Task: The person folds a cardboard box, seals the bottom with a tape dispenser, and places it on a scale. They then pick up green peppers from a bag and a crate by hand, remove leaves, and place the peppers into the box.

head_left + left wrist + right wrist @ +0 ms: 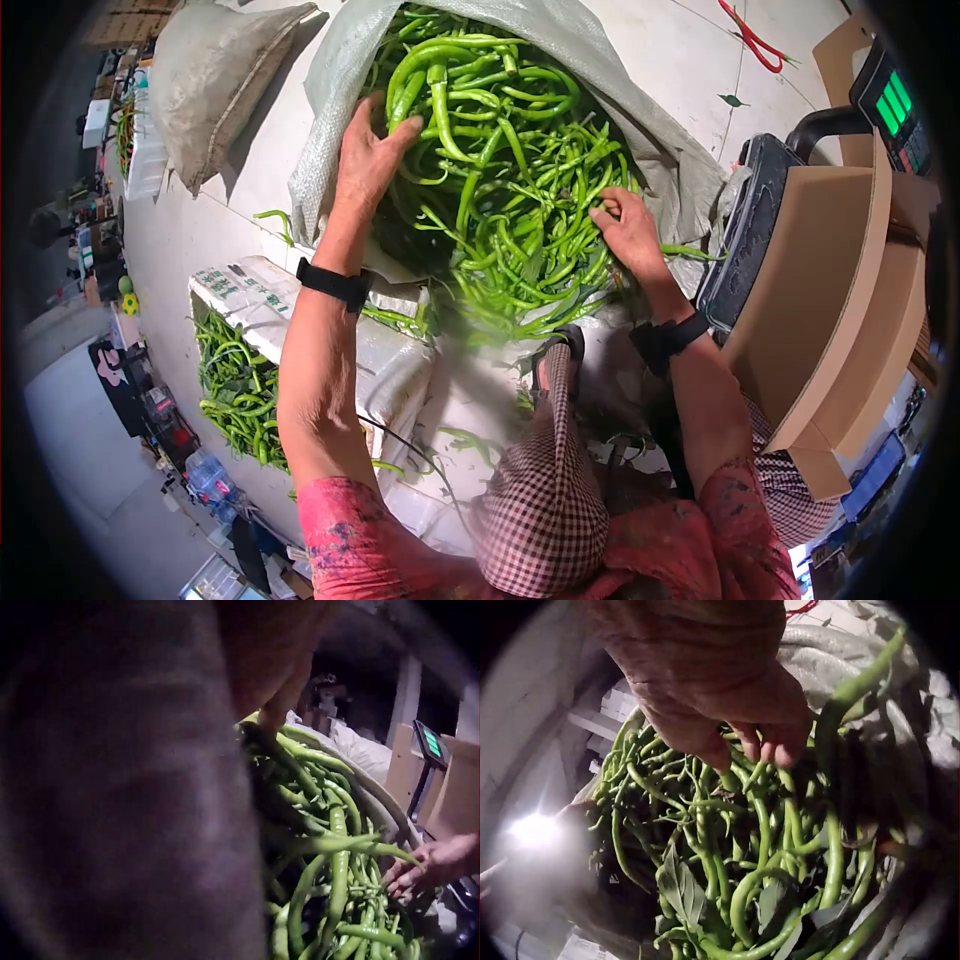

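Long green peppers (490, 150) fill the mouth of a white woven sack (345, 60). At its left side my left hand (368, 165) has its thumb and fingers around some peppers; part of the fingers is hidden among them. In the left wrist view this hand (274, 671) is dark, over peppers (337, 862). On the right of the heap my right hand (630, 235) reaches in. The right wrist view shows the right hand (720, 690) with fingers bent down and their tips pinching thin peppers (761, 825). Leaves (681, 889) lie among them.
A white foam box (265, 290) of peppers stands at the lower left, below a full sack (215, 85). To the right are a scale (750, 220) with a lit display (893, 103) and an open cardboard box (800, 290). Red-handled scissors (760, 45) lie at the top right.
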The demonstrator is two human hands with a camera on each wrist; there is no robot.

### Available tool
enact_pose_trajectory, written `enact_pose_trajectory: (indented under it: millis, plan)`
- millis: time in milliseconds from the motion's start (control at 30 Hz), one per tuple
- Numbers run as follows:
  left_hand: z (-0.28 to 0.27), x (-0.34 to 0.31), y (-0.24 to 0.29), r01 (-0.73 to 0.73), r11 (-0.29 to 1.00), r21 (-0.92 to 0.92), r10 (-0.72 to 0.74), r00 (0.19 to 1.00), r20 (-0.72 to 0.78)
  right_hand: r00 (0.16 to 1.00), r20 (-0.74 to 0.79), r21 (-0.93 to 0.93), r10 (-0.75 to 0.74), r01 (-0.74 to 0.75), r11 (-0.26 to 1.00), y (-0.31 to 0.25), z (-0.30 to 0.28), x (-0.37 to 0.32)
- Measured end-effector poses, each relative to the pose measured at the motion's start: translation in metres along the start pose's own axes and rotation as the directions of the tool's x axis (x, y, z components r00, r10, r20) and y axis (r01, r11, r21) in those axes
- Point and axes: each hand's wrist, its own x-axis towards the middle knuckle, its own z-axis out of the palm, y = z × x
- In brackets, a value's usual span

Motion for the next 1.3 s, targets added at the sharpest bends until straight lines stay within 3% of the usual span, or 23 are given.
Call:
enact_pose_trajectory:
  millis: [33,100,167,200,233,300,367,433,500,600,633,700,733,800,833,867,967,1033,1100,1167,1233,1267,1300]
  plan:
    - [0.004,0.002,0.003,-0.080,0.990,0.117,0.092,0.991,-0.101,1.000,0.001,0.004,-0.002,0.002,1.000,0.003,0.001,0.002]
    - [0.017,0.005,0.025,-0.144,0.961,0.236,0.192,0.962,-0.193,0.976,0.061,0.048,0.207,-0.210,0.977,-0.004,-0.005,0.010]
    - [0.033,0.008,0.046,-0.383,0.835,0.395,0.507,0.815,-0.281,0.975,0.098,0.094,0.200,-0.209,0.973,-0.008,-0.011,0.010]
    - [0.038,0.010,0.043,-0.383,0.772,0.507,0.517,0.843,-0.150,0.964,0.164,0.181,0.211,-0.240,0.954,-0.004,-0.010,0.009]
    - [0.041,0.011,0.045,-0.290,0.730,0.619,0.452,0.884,-0.118,0.950,0.229,0.264,0.213,-0.271,0.926,-0.002,-0.010,0.008]
    - [0.041,0.022,0.047,-0.036,0.941,0.337,0.082,0.989,-0.122,0.951,0.237,0.294,0.200,-0.266,0.918,0.002,-0.014,0.005]
    - [0.045,0.019,0.042,-0.033,0.934,0.356,0.093,0.984,-0.153,0.945,0.262,0.326,0.194,-0.276,0.904,0.002,-0.012,-0.010]
    - [0.051,0.018,0.031,-0.325,0.696,0.640,0.561,0.803,-0.202,0.949,0.254,0.361,0.189,-0.274,0.892,0.000,-0.009,-0.019]
    - [0.048,0.026,0.031,-0.334,0.738,0.587,0.529,0.826,-0.195,0.937,0.302,0.399,0.174,-0.290,0.870,-0.009,-0.012,-0.024]
    - [0.038,0.042,0.037,-0.204,0.750,0.629,0.282,0.959,-0.024,0.966,0.239,0.261,0.099,-0.162,0.952,-0.020,-0.023,-0.011]
    - [0.036,0.042,0.041,-0.209,0.747,0.631,0.287,0.958,-0.023,0.967,0.234,0.265,0.098,-0.161,0.951,-0.020,-0.027,0.001]
    - [0.034,0.038,0.041,-0.242,0.713,0.658,0.325,0.946,-0.004,0.987,0.065,-0.023,0.148,-0.147,0.989,-0.023,-0.037,0.026]
    - [0.036,0.031,0.039,-0.263,0.717,0.646,0.355,0.935,-0.014,0.988,0.062,-0.017,0.145,-0.144,0.989,-0.016,-0.040,0.040]
    - [0.034,0.006,0.038,-0.391,0.722,0.570,0.511,0.857,-0.060,0.976,-0.124,-0.249,0.179,-0.205,0.947,-0.001,-0.043,0.061]
    - [0.031,-0.010,0.038,-0.435,0.730,0.528,0.556,0.826,-0.089,0.976,-0.121,-0.246,0.181,-0.206,0.947,0.003,-0.043,0.065]
    - [0.025,-0.028,0.039,-0.430,0.730,0.532,0.553,0.829,-0.088,0.975,-0.150,-0.160,0.166,-0.190,0.969,0.001,-0.045,0.069]
    - [-0.005,-0.077,0.052,-0.238,0.854,0.462,0.322,0.941,-0.109,0.981,-0.188,0.011,0.040,-0.038,0.999,-0.036,-0.057,0.077]
    - [-0.025,-0.103,0.053,-0.096,0.987,0.133,0.109,0.989,-0.098,0.969,-0.248,0.023,-0.001,0.007,1.000,-0.043,-0.053,0.090]
    - [-0.047,-0.134,0.087,0.229,0.960,-0.164,-0.229,0.973,0.017,0.974,-0.223,0.077,0.043,-0.027,0.997,-0.038,-0.048,0.098]
    - [-0.066,-0.160,0.084,0.029,1.000,0.001,-0.029,0.999,-0.030,0.976,-0.196,0.124,0.091,-0.067,0.990,-0.026,-0.050,0.093]
    - [-0.092,-0.185,0.089,-0.062,0.968,0.243,0.033,0.992,0.121,0.970,0.154,0.353,0.188,-0.232,0.906,-0.018,-0.056,0.078]
    - [-0.097,-0.198,0.099,-0.121,0.942,0.313,0.060,0.979,0.195,0.933,0.210,0.450,0.291,-0.357,0.819,-0.027,-0.056,0.065]
    - [-0.099,-0.209,0.110,-0.182,0.909,0.375,0.081,0.960,0.270,0.934,0.212,0.452,0.289,-0.356,0.818,-0.026,-0.054,0.054]
